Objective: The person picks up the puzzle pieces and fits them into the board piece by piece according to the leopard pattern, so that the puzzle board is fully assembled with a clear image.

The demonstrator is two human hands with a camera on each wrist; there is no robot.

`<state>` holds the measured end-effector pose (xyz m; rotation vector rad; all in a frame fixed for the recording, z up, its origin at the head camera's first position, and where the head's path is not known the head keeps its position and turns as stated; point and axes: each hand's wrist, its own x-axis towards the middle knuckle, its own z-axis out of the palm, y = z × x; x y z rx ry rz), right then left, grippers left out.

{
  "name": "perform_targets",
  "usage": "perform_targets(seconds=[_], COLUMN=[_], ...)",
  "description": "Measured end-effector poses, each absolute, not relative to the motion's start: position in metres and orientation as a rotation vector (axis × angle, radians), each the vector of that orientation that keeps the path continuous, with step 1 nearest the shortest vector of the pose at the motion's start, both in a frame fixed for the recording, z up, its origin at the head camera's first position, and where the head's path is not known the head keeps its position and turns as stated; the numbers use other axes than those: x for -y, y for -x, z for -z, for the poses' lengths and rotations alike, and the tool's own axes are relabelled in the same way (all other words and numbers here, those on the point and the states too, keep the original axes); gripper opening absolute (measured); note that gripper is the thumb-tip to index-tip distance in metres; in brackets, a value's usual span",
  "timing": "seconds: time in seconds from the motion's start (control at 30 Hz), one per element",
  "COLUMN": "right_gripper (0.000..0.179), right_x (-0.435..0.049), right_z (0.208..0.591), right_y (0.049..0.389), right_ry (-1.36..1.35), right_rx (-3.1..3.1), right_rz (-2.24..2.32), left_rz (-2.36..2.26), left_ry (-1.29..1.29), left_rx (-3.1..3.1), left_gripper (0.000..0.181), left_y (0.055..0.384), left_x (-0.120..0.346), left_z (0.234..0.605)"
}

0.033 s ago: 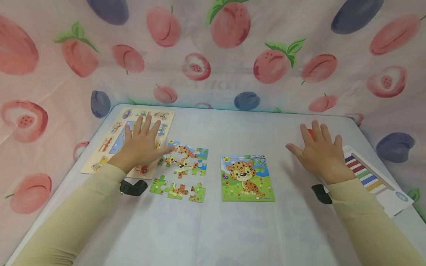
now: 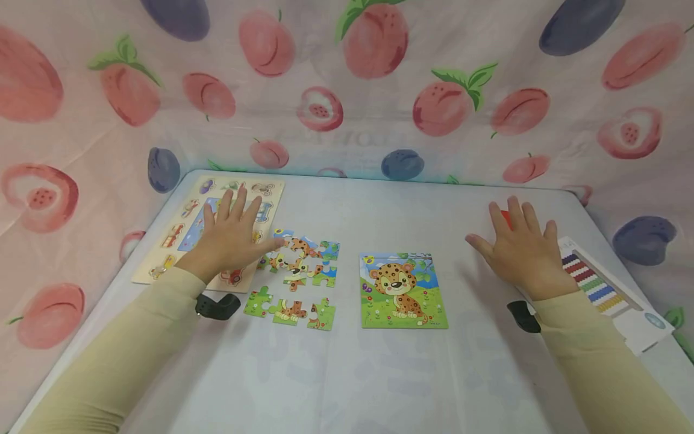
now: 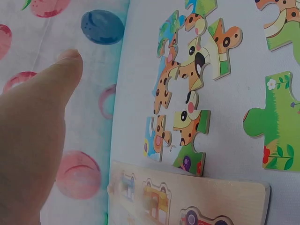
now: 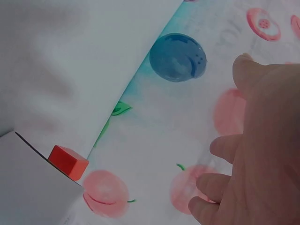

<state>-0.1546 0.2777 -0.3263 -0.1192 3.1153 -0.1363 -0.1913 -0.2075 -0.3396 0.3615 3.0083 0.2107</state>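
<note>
My left hand (image 2: 230, 238), fingers straight and spread, hovers over a wooden shape board (image 2: 146, 271) printed with vehicles and holds nothing. Beside its thumb (image 3: 70, 70) lie loose jigsaw pieces (image 2: 323, 316) of a leopard picture, loosely laid out with gaps. To their right, a square leopard picture board (image 2: 374, 316) lies flat. On the far right my right hand (image 2: 523, 259) is spread in the air, empty, above the near left end of a white box (image 2: 640, 337) of coloured bead rows. A red block (image 4: 68, 161) shows partly behind its fingers.
A pale cloth covers the table (image 2: 336, 386). Close behind it and at both sides hangs a fruit-printed curtain (image 2: 374, 114). In the left wrist view, the shape board's edge (image 3: 234, 185) lies right by the nearest jigsaw pieces. Dark straps (image 2: 218, 306) sit at both wrists.
</note>
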Motion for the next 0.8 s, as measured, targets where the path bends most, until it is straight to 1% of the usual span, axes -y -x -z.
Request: perform_targets(seconds=[0.67,0.8], right_gripper=[0.099,0.093], right_x=[-0.2776,-0.2772], right_z=[0.3285,0.33], right_y=[0.157,0.1577], right_ry=[0.128,0.158], right_rx=[-3.099,-3.134], right_rz=[0.173,0.189], left_rz=[-0.18,-0.177], left_ry=[-0.377,-0.38], left_rx=[-3.009,-3.005], left_gripper=[0.109,0.107], left_y=[0.1912,0.1924], left_x=[0.2058,0.2046], left_z=[0.3385,0.34])
